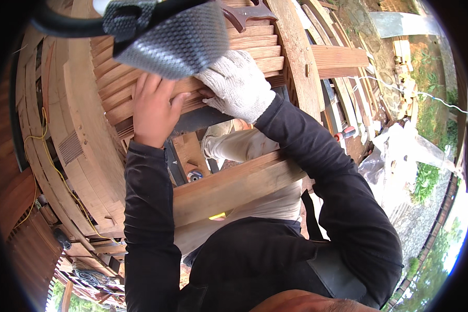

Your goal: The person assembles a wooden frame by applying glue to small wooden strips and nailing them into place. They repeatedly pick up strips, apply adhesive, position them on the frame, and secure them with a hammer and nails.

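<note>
Wooden slat [192,88] sits in stacked row on curved timber frame [83,140], directly under both hands, long axis running lower-left to upper-right. Bare left hand [152,109] flat on it, fingers spread, gripping nothing. Gloved right hand [237,86] curls fingertips over slat's edge, pinching there. Both equally close. Loose plank [234,187] crosses below.

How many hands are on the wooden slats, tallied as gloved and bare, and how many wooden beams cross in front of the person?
Gloved hands: 1, the right hand
Bare hands: 1, the left hand
Beams: 1, the beam
Total: 3
Both hands rest on the slats.
</note>
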The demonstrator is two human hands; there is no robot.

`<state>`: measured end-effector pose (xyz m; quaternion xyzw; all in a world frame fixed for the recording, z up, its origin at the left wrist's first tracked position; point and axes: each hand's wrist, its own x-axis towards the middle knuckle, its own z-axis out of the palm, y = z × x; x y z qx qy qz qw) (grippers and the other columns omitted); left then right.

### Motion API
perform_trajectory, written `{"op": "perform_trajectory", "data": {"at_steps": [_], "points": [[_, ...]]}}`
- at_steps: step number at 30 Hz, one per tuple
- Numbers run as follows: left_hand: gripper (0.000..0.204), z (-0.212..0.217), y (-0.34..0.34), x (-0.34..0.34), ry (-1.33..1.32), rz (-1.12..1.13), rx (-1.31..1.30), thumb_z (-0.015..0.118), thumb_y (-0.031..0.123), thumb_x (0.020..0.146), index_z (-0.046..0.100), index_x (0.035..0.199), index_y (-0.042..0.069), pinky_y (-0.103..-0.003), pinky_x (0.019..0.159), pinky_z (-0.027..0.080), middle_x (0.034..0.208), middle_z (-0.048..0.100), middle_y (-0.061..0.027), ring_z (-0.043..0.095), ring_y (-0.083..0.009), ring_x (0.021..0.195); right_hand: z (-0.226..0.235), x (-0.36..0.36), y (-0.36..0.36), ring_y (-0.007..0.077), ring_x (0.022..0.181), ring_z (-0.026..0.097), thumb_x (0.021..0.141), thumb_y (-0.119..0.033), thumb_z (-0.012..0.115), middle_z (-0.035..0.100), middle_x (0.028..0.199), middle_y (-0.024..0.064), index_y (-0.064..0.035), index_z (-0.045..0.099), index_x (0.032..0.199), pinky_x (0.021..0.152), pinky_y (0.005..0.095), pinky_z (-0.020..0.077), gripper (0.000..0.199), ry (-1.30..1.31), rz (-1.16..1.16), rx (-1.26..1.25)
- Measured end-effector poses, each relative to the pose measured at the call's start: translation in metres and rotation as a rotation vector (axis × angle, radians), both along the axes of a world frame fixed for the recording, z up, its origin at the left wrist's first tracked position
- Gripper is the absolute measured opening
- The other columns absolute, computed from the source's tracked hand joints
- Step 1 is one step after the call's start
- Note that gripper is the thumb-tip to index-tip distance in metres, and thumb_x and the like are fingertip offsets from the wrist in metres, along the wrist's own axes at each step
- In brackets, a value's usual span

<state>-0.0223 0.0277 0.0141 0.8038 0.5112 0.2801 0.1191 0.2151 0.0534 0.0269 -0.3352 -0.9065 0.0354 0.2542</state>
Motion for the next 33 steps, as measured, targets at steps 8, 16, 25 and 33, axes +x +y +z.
{"op": "perform_trajectory", "data": {"at_steps": [8,16,25,33], "points": [[0.040,-0.013,-0.001,0.006,-0.042,-0.006,0.112,0.084,0.014,0.084,0.072,0.122,0.007,-0.046,0.097,0.046,0.117,0.064,-0.0107,0.058,-0.0349,0.109,-0.015,0.008,0.003,0.0344,0.112,0.063,0.076,-0.024,0.085,0.067,0.122,0.0089,-0.0107,0.071,0.126,0.099,0.0507,0.0497,0.053,-0.073,-0.017,0.040],[0.040,-0.008,-0.007,0.006,-0.078,0.014,0.033,0.085,0.014,0.082,0.074,0.119,0.007,-0.046,0.096,0.046,0.116,0.064,-0.0096,0.059,-0.0334,0.109,-0.021,0.005,-0.001,0.0338,0.115,0.063,0.077,-0.022,0.085,0.068,0.122,0.0097,-0.0097,0.072,0.129,0.101,0.0509,0.0486,0.055,-0.025,-0.021,0.012],[0.038,-0.001,-0.002,0.007,-0.134,0.016,-0.023,0.086,0.014,0.081,0.075,0.116,0.006,-0.046,0.097,0.047,0.114,0.064,-0.0101,0.058,-0.0342,0.109,-0.010,0.005,0.001,0.0345,0.113,0.064,0.074,-0.020,0.087,0.068,0.118,0.0099,-0.0121,0.074,0.123,0.100,0.0488,0.0489,0.052,0.009,-0.053,-0.047],[0.039,0.003,0.002,0.003,-0.086,0.013,-0.076,0.087,0.017,0.080,0.072,0.115,0.007,-0.047,0.098,0.047,0.113,0.064,-0.0089,0.058,-0.0343,0.110,0.028,0.030,0.064,0.0360,0.127,0.060,0.083,-0.038,0.084,0.069,0.126,0.0139,-0.0089,0.067,0.129,0.116,0.0530,0.0386,0.057,-0.026,-0.407,0.149]]}}
